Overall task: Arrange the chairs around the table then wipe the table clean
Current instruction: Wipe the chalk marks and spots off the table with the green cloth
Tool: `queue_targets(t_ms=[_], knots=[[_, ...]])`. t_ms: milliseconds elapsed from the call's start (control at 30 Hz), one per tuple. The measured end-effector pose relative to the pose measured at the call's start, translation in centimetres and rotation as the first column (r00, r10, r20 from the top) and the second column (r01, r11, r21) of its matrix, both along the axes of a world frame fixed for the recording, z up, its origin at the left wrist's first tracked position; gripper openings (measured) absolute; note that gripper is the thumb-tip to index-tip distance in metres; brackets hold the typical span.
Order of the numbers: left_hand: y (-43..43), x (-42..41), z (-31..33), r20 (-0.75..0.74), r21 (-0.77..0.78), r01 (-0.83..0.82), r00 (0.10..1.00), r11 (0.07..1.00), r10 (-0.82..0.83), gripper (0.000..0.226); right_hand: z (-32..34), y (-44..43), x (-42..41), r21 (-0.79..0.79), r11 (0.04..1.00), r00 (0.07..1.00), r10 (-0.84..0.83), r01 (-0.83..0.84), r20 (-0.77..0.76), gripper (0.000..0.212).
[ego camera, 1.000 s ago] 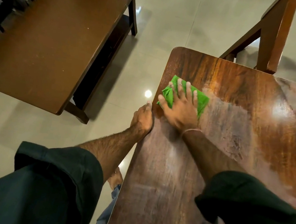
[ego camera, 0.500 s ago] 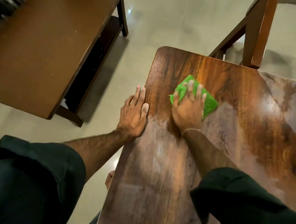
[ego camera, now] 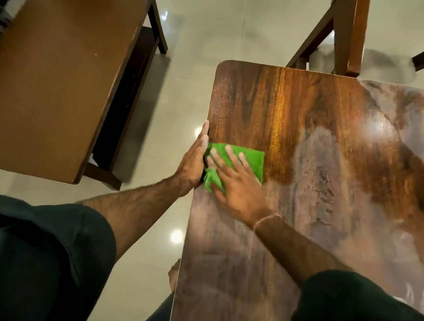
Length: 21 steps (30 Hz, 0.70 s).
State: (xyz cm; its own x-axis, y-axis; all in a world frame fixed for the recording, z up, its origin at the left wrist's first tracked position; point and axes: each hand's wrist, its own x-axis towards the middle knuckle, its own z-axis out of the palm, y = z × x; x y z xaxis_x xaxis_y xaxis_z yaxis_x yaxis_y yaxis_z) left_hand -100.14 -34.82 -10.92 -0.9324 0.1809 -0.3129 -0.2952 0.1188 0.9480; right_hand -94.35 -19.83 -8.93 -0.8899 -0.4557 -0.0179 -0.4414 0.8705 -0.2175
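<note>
A glossy dark wooden table [ego camera: 315,113] fills the right half of the view, with dusty pale smears across its middle and right. A green cloth [ego camera: 250,158] lies flat at the table's left edge. My right hand [ego camera: 237,186] presses on it with fingers spread straight. My left hand [ego camera: 192,161] is held against the table's left edge beside the cloth, fingers straight and together. A wooden chair [ego camera: 347,36] stands at the table's far end.
A second brown table [ego camera: 58,65] stands to the left across a strip of shiny tiled floor [ego camera: 193,27]. My bare foot [ego camera: 173,274] shows under the table's left edge. Dark objects sit at the far top left.
My right hand has slid the green cloth left to the table's edge. My left hand has moved up along the edge and turned side-on beside the cloth.
</note>
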Motion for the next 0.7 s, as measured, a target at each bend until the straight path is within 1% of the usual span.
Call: queue_targets(t_ms=[33,100,133,167,200,233,267,300,333,367,400,433,500,533,567,633,700], knots=[[-0.4,-0.1,0.3,0.009,-0.025,0.022,1.0,0.999,-0.022,0.054,0.1,0.9,1.5,0.003,0.992,0.992,0.123,-0.123,-0.006,0.06],[-1.7,-0.4,0.4,-0.035,-0.158,0.102,0.993,0.982,-0.109,0.057,0.1,2.9,2.7,0.003,0.953,0.953,0.302,-0.302,-0.035,0.058],[-2.4,-0.6,0.3,-0.065,-0.21,0.139,0.986,0.968,-0.155,0.058,0.1,3.7,2.4,0.003,0.943,0.942,0.333,-0.333,-0.05,0.057],[-3.1,-0.9,0.1,-0.091,-0.241,0.16,0.978,0.957,-0.186,0.058,0.2,4.2,1.8,0.0,0.953,0.952,0.302,-0.302,-0.049,0.057],[-3.7,-1.2,0.2,-0.113,-0.263,0.18,0.97,0.948,-0.215,0.058,0.3,3.9,1.1,-0.009,0.98,0.979,0.198,-0.198,-0.04,0.057],[-4.3,-1.4,0.3,-0.126,-0.289,0.206,0.96,0.935,-0.251,0.057,0.4,2.9,0.4,-0.014,0.999,0.999,0.038,-0.039,-0.027,0.058],[-4.7,-1.6,0.6,-0.135,-0.33,0.235,0.947,0.914,-0.292,0.057,0.7,1.4,-0.1,-0.016,0.99,0.99,-0.141,0.141,-0.003,0.059],[-5.1,-1.8,0.9,-0.137,-0.386,0.259,0.933,0.886,-0.332,0.06,0.9,-0.5,-0.5,-0.019,0.956,0.956,-0.293,0.294,0.026,0.062],[-5.4,-1.9,1.1,-0.128,-0.45,0.274,0.922,0.85,-0.365,0.067,1.0,-2.2,-0.7,-0.024,0.92,0.919,-0.39,0.392,0.049,0.065],[-5.7,-1.9,1.3,-0.107,-0.511,0.287,0.914,0.81,-0.392,0.077,1.2,-3.6,-0.5,-0.032,0.901,0.9,-0.431,0.433,0.064,0.067],[-5.8,-2.0,1.4,-0.082,-0.564,0.305,0.904,0.767,-0.419,0.087,1.2,-4.4,-0.1,-0.031,0.905,0.904,-0.422,0.425,0.072,0.068],[-5.7,-2.1,1.5,-0.056,-0.615,0.329,0.888,0.716,-0.456,0.095,1.2,-4.7,0.8,-0.022,0.931,0.93,-0.363,0.365,0.065,0.067],[-5.4,-1.9,2.0,-0.012,-0.72,0.359,0.849,0.594,-0.529,0.106,1.0,-4.4,3.6,-0.015,0.987,0.987,-0.159,0.16,0.037,0.064],[-5.2,-1.8,2.4,0.005,-0.778,0.351,0.833,0.521,-0.553,0.11,0.8,-4.0,5.3,-0.013,0.998,0.997,-0.067,0.067,0.026,0.063],[-5.0,-1.6,2.7,0.02,-0.825,0.335,0.821,0.454,-0.57,0.111,0.5,-3.5,6.9,-0.009,1.0,1.0,0.015,-0.015,0.02,0.063],[-4.8,-1.7,3.2,0.041,-0.886,0.302,0.807,0.352,-0.589,0.111,0.0,-2.0,8.8,0.014,0.99,0.99,0.142,-0.142,0.0,0.065],[-4.7,-1.8,3.1,0.07,-0.917,0.286,0.801,0.278,-0.594,0.11,-0.6,-0.8,8.1,0.019,0.981,0.981,0.192,-0.191,-0.039,0.063]])
